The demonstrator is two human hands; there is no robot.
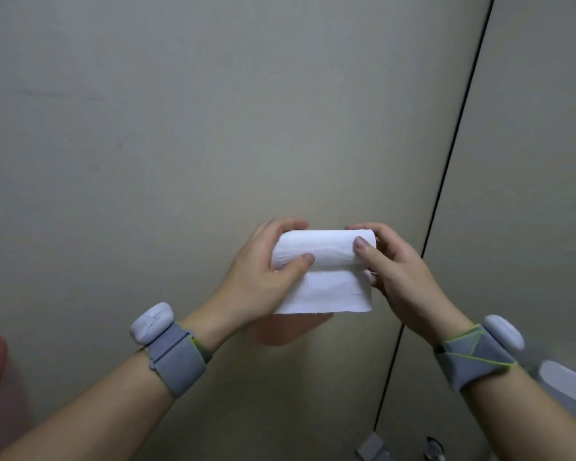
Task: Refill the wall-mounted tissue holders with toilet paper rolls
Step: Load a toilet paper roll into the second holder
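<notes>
I hold the toilet paper roll (323, 249) sideways between my left hand (263, 277) and right hand (403, 274), in front of the smooth beige wall panel (213, 128). My fingers (359, 242) pinch both ends, thumbs pressing its soft, crinkled white surface. A loose sheet (326, 294) hangs below.

The toilet paper roll (323, 249) was white and soft-looking, its surface faintly creased, and it lay on its side with its axis running from nine o'clock to three o'clock, low in the view and a little right of centre. Its right end showed as a rounded edge. A loose sheet (326, 294) hung flat from its underside toward six o'clock, ending in a straight torn edge. A pinkish holder (280, 331) showed blurred just beneath the sheet.
</notes>
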